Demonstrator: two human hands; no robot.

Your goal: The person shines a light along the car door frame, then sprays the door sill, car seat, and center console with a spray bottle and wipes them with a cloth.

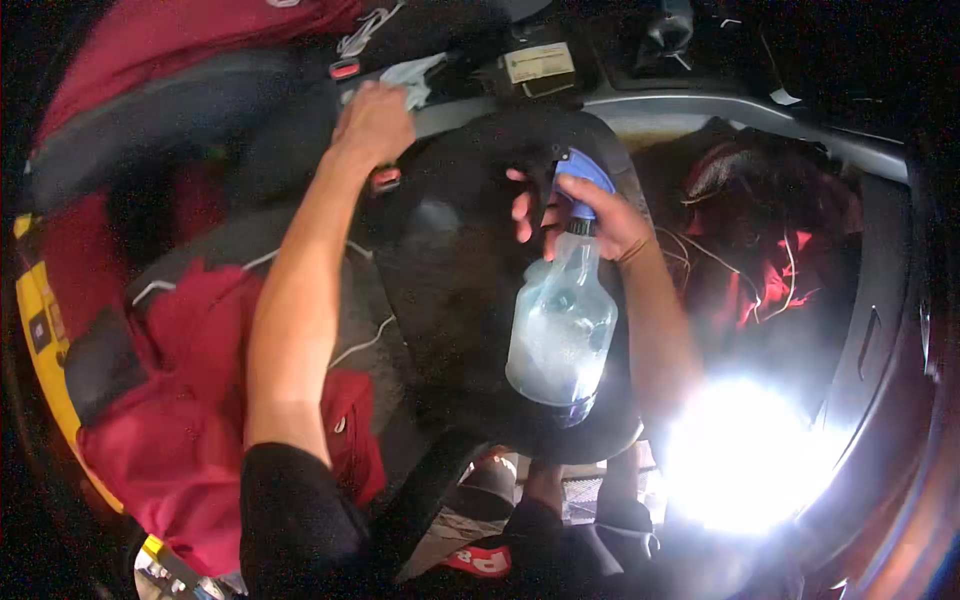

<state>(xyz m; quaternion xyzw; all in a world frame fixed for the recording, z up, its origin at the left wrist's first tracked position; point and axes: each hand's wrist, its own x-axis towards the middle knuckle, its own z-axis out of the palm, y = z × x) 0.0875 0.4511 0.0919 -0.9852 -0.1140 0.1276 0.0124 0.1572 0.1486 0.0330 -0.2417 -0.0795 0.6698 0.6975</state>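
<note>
In my right hand is a clear spray bottle with a blue trigger head, held upright over a dark seat. The thumb lies across the head and some fingers show in front of it. The bottle holds pale liquid. My left hand is at the upper left with its fingers closed, right beside a pale crumpled cloth. A red buckle sits just below that hand, and a second red buckle lies above it.
Red fabric covers the lower left, beside a yellow edge. A label card lies at the top. Dark red fabric and thin cords are at the right. A bright light glares at the lower right.
</note>
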